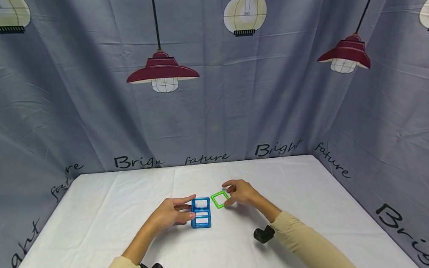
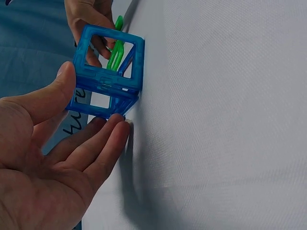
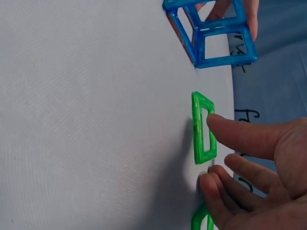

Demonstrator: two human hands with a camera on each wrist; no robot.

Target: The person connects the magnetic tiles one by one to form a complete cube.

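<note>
Evidently, the blue structure (image 2: 103, 76) has its frames joined, pinched by the left hand (image 1: 171, 213); to its right, the green frame (image 3: 197, 127) is unattached at the right hand (image 1: 241, 192), whose grip cannot be told.

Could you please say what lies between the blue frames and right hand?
A green frame lies between the blue frames and right hand in the head view.

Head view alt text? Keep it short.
A person's left hand holds joined blue frames on a white table; the right hand is at a green square just right of them. A blue-grey curtain printed with lamps hangs behind.
</note>
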